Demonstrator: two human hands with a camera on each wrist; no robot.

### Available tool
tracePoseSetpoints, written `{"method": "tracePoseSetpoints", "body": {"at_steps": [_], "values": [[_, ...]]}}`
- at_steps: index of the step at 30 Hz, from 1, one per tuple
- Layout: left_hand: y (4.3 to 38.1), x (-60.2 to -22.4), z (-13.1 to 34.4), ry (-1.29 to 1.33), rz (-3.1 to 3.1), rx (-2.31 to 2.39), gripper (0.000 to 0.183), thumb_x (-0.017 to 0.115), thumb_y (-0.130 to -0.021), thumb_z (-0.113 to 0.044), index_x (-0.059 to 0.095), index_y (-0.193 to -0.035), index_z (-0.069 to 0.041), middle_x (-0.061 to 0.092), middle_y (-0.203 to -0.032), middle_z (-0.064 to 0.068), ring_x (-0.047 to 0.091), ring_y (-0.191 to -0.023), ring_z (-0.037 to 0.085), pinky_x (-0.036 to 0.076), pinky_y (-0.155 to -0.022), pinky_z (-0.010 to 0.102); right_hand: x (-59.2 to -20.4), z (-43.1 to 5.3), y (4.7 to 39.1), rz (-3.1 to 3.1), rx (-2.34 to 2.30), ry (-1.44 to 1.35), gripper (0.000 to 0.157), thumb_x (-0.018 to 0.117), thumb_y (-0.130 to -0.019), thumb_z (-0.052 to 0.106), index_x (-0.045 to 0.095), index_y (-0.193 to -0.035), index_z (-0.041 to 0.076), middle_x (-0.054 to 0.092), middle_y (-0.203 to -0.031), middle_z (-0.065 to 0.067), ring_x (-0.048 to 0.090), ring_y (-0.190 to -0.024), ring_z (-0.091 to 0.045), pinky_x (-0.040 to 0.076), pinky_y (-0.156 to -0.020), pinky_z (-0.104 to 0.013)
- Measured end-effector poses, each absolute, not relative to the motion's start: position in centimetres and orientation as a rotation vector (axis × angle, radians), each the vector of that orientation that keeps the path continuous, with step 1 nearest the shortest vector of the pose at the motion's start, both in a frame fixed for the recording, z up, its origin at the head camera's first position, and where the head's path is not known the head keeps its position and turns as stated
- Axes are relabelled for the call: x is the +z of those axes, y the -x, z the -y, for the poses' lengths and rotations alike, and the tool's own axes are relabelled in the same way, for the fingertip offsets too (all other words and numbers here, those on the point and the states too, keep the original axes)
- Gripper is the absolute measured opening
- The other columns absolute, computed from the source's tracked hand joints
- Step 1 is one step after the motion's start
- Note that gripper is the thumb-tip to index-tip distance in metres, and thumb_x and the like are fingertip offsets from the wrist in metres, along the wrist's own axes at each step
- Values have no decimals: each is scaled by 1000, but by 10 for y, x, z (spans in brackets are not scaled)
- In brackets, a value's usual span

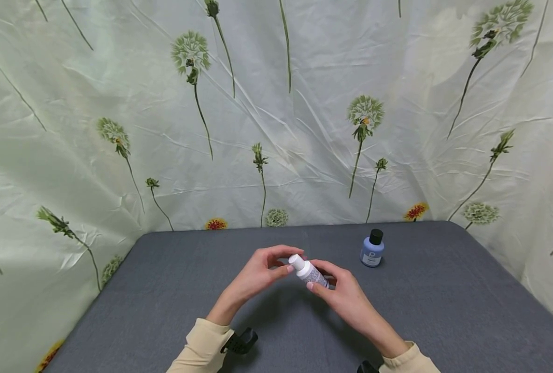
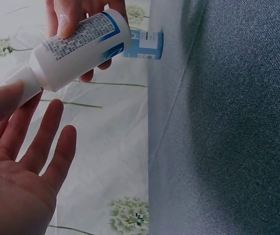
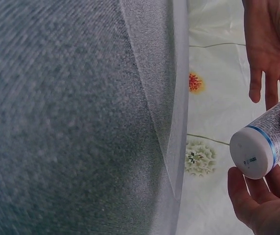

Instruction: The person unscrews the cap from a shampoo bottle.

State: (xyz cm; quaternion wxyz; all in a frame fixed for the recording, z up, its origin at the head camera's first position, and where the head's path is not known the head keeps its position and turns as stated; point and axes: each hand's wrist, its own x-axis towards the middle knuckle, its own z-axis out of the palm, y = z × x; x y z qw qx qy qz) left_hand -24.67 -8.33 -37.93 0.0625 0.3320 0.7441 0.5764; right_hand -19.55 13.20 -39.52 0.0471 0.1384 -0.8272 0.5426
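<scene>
A small white plastic bottle [image 1: 314, 274] with fine print and blue trim is held tilted above the table, its white cap [image 1: 297, 261] pointing up and left. My right hand [image 1: 346, 296] grips the bottle's body, thumb on the printed side. At the other end, my left hand [image 1: 256, 273] pinches the cap between thumb and index finger. In the left wrist view its other fingers [image 2: 61, 152] spread away from the bottle. The bottle's flat base [image 3: 251, 152] shows in the right wrist view.
A blue bottle [image 1: 371, 254] with a black cap stands upright on the grey cloth-covered table [image 1: 164, 300], behind and right of my hands. A pale curtain [image 1: 304, 129] printed with dandelions hangs around the table's back and sides.
</scene>
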Motion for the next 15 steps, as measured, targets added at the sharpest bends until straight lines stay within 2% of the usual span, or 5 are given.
{"method": "tracePoseSetpoints", "body": {"at_steps": [8,11,15], "values": [[246,-381,81,-910,-2362,1761,26,75,-89,-18,71,-114,-15,69,-108,-2,62,-97,20,51,-81,39,-394,-131,194,2523,1693,-409,39,76,-88,14,65,-125,11,66,-115,-2,59,-102,-17,47,-92,-45],[247,-382,81,-852,-2368,1808,23,79,-86,-20,73,-108,-17,70,-102,-2,63,-94,25,53,-77,38,-393,-131,194,2528,1703,-400,39,76,-88,14,65,-126,11,65,-117,-3,59,-103,-18,48,-92,-45],[247,-383,80,-820,-2365,1834,25,80,-85,-21,72,-109,-18,70,-102,0,63,-94,25,53,-76,39,-392,-131,195,2531,1705,-390,39,76,-88,15,64,-126,12,65,-117,-2,59,-104,-17,47,-93,-46]]}}
